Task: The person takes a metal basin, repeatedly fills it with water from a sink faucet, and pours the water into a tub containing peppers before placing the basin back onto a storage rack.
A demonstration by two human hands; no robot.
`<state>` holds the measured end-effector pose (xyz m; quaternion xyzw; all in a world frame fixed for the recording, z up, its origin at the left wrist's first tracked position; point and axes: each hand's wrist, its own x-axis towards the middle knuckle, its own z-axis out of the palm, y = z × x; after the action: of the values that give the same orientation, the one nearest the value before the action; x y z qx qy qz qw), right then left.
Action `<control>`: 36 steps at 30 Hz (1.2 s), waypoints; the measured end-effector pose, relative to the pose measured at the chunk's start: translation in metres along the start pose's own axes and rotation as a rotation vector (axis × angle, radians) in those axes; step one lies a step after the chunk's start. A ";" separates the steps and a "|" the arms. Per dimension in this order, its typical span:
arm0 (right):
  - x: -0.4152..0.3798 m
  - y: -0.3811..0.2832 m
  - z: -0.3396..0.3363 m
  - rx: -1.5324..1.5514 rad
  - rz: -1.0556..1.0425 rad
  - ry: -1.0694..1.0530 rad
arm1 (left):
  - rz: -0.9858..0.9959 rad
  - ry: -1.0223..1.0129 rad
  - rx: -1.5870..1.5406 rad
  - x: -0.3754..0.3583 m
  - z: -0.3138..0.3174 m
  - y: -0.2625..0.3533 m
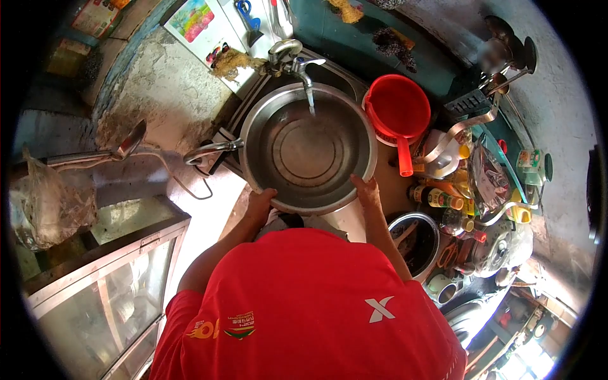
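Note:
A wide metal basin (308, 201) rests over the sink (332, 71), under the tap (306, 79). Water runs from the spout into it. My left hand (259, 204) grips the near left part of the rim, its thumb on top. On the near right part of the rim, my right hand (365, 192) holds on in the same way. The fingers of both hands are mostly hidden beneath the rim. To the right of the basin, close beside it, sits a red plastic ladle (399, 104) with its handle pointing toward me.
Bottles (443, 197) and jars crowd the counter on the right. Nearer me is a dark pot (413, 244) with a spatula in it. A glass-fronted cabinet (107, 304) stands at left. Ladles (506, 47) hang on the right wall. Another metal faucet (212, 150) is left of the basin.

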<state>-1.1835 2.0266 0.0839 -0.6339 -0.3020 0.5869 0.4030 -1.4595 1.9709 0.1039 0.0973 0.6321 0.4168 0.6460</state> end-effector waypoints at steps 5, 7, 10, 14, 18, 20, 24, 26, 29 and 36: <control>-0.006 -0.012 0.002 -0.045 -0.041 -0.013 | -0.010 -0.003 0.009 -0.008 0.004 0.007; -0.003 -0.006 -0.001 -0.058 -0.027 -0.015 | -0.002 -0.079 0.106 -0.006 0.000 0.008; -0.005 -0.010 0.001 -0.071 -0.029 -0.009 | -0.019 -0.032 0.044 -0.008 0.004 0.008; 0.000 -0.004 -0.001 -0.046 -0.056 -0.023 | 0.000 -0.001 0.020 -0.005 0.003 0.003; 0.002 -0.002 -0.002 0.019 -0.055 -0.068 | -0.005 -0.006 0.001 -0.004 0.002 0.003; 0.002 0.000 -0.001 0.050 -0.090 -0.056 | -0.012 -0.007 0.004 -0.004 0.002 0.004; 0.004 0.004 -0.002 0.075 -0.108 -0.065 | -0.006 -0.004 0.003 -0.002 0.001 0.000; 0.005 0.006 -0.003 0.100 -0.124 -0.093 | -0.004 -0.006 -0.005 -0.002 0.001 0.000; 0.008 0.010 -0.006 0.078 -0.070 -0.103 | -0.003 -0.011 -0.003 -0.004 0.002 0.003; -0.002 -0.006 0.001 0.058 -0.077 -0.053 | 0.009 0.031 0.042 -0.009 0.007 0.008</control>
<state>-1.1845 2.0279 0.0905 -0.5941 -0.3196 0.5960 0.4355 -1.4548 1.9729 0.1171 0.1072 0.6503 0.4079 0.6319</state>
